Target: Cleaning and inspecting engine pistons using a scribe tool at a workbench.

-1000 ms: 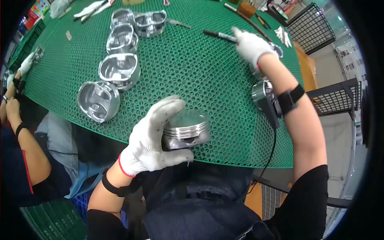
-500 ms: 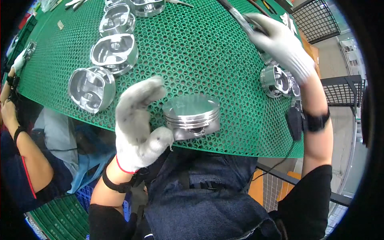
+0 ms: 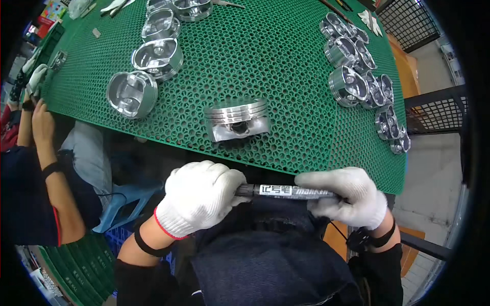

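Note:
A dark marker pen (image 3: 275, 190) lies level in front of my body, just off the near edge of the table. My left hand (image 3: 200, 196), in a white knit glove, is closed round its black cap end. My right hand (image 3: 352, 198), gloved the same way, grips the other end of the barrel between thumb and fingers. Beyond the pen, a single silver piston (image 3: 238, 122) stands on the green mat (image 3: 286, 137), its ring grooves uppermost and its pin hole facing me. Neither hand touches the piston.
A row of pistons (image 3: 132, 95) runs away at the left, hollow sides showing. Several more pistons (image 3: 348, 86) cluster at the right edge. White gloves (image 3: 370, 23) lie at the far right. At the left a co-worker's gloved hand (image 3: 38, 75) works by another piston.
My right hand has come back from the far right with the marker. My left hand has left the piston's side and closed on the marker's cap end. The piston appears higher in view.

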{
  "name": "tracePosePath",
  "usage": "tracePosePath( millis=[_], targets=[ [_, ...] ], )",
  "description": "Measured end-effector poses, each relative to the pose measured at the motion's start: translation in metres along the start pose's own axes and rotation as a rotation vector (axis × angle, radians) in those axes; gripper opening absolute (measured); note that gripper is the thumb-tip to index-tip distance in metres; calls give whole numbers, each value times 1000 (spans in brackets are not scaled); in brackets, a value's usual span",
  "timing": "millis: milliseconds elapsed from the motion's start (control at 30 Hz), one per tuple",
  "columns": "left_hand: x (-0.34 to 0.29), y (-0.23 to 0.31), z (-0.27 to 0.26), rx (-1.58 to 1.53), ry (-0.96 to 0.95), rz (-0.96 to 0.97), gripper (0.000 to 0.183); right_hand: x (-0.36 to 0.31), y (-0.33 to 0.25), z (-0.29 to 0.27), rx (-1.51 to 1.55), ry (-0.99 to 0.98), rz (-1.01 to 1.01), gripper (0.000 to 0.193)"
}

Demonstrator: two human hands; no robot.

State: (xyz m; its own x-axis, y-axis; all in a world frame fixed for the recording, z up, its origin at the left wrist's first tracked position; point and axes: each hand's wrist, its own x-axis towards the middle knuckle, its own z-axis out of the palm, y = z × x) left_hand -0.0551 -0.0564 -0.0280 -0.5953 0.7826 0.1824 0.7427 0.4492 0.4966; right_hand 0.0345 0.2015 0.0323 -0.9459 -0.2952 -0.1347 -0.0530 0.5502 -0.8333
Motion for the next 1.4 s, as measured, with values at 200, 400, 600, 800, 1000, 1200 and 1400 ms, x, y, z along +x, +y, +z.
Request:
tracePosePath(
  millis=[200, 400, 600, 800, 1000, 1200, 1400],
  targets=[
    [-17, -19, -4, -209, -127, -48, 33, -22, -4, -18, -283, 230, -256, 41],
    [-22, -3, 4, -265, -235, -171, 33, 3, 11, -6, -429, 466, -329, 60],
    [-19, 4, -2, -222, -290, -303, 34, -3, 12, -7, -471, 383, -274, 50],
    [1, 24, -11, -186, -251, -308, 30, -34, 22, -7, -176, 299, -192, 39],
    [25, 44, -12, -63, -477, -290, 25, -46, 32, -2, -73, 216, -191, 38],
    [33, 56, -15, 25, -497, -97, 26, -53, 38, -9, -107, 187, -282, 35],
    [35, 50, -21, -354, -442, -96, 37, -47, 38, -17, -84, 191, -371, 41]
  ],
)
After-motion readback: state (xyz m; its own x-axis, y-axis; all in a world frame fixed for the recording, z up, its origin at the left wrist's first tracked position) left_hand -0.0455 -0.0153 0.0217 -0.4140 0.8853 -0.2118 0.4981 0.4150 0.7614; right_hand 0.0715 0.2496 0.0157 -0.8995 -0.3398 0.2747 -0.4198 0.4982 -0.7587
